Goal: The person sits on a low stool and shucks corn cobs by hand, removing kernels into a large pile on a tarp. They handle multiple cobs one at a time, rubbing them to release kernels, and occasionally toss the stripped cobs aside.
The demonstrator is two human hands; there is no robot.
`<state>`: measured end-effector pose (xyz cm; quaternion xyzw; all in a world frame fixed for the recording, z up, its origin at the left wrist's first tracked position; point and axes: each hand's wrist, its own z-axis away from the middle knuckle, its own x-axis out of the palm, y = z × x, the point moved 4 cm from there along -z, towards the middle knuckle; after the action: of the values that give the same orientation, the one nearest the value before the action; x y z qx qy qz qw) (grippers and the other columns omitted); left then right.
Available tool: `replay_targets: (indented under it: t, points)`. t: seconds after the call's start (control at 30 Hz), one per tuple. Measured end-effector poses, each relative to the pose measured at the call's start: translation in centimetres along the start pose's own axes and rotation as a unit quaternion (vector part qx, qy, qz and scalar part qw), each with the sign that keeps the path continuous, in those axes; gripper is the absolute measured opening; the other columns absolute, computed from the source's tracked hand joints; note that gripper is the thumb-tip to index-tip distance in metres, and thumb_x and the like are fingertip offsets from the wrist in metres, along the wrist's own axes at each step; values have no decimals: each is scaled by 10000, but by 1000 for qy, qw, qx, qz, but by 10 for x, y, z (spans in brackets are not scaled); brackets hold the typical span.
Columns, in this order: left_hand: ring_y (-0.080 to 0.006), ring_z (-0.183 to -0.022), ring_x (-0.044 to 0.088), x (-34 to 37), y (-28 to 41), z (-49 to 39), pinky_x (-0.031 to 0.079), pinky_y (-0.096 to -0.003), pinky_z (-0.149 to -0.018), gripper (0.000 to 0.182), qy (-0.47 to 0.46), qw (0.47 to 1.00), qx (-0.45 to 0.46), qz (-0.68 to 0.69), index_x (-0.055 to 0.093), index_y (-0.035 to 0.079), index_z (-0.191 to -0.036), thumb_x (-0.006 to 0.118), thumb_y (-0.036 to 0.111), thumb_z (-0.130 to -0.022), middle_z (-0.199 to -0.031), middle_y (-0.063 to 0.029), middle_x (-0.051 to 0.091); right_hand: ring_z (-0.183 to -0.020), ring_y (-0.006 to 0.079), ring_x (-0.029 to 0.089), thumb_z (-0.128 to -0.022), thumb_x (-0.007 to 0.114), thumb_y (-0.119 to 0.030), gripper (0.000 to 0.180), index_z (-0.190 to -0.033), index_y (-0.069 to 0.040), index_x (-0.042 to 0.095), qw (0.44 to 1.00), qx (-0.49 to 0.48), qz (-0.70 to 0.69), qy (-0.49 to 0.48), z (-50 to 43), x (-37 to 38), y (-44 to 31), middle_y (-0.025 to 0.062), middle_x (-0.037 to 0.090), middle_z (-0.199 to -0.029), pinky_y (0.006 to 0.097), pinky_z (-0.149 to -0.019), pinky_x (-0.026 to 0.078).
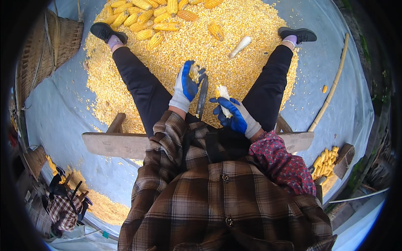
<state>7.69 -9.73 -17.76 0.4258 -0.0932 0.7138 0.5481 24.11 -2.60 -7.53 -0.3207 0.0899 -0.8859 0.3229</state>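
Note:
My left hand (188,81), in a blue-coated work glove, is curled around a piece of corn cob (195,72) that bears some kernels. Just right of it a dark, flat metal blade (202,95) stands between my thighs, its lower end near my lap; how it is fixed is hidden. My right hand (234,114), gloved alike, grips a mostly bare white corn cob (223,94) with a few yellow kernels at its upper left edge. Under both hands spreads a wide heap of loose corn kernels (194,47).
Full corn ears (144,17) lie piled at the top, beside a bare cob (240,47). I sit on a wooden bench (116,145). A woven basket (47,47) stands left, a bamboo pole (329,84) lies right. Another person (62,207) is at lower left; more ears (326,161) lie lower right.

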Motion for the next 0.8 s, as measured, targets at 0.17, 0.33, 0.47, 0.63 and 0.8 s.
replay_targets:
  t: [0.17,0.33,0.47,0.63,0.8]
  points:
    - [-332,-1066,521,64,24,5,430,-442,-924,370,-164,983,67,-55,441,23,-1215,484,234,-914,-1124,-130,543,-560,119,513,-871,573,-262,288,-1097,-83,576,999,-38,-18,-32,-9,1,-7,51,579,-780,263,-478,424]
    - [-173,-797,498,82,27,36,457,-305,-710,504,-173,981,-85,28,385,37,-1280,445,380,-915,-1096,-110,534,-544,120,517,-870,576,-280,305,-1082,-62,583,997,-73,-8,-36,-9,4,-16,51,584,-766,264,-464,426]
    - [-208,-886,529,83,32,58,462,-348,-777,455,-182,979,-67,-59,402,39,-1268,473,310,-910,-1095,-109,533,-537,122,526,-871,574,-279,300,-1070,-55,580,993,-109,-36,-34,-3,7,-24,47,585,-756,259,-457,431]
    - [-293,-1067,532,94,41,66,440,-430,-917,345,-128,946,74,-287,465,13,-1207,502,55,-866,-1167,-133,519,-562,109,515,-895,526,-281,332,-1094,-19,571,991,-127,16,-43,0,9,-27,37,590,-790,242,-498,420]
    - [-162,-1034,537,122,38,91,422,-266,-898,380,-148,826,250,-483,573,-28,-1044,584,-126,-677,-1077,-95,590,-594,112,578,-859,593,-192,269,-1060,-13,579,981,-190,-33,2,8,5,-35,69,637,-820,253,-509,488]
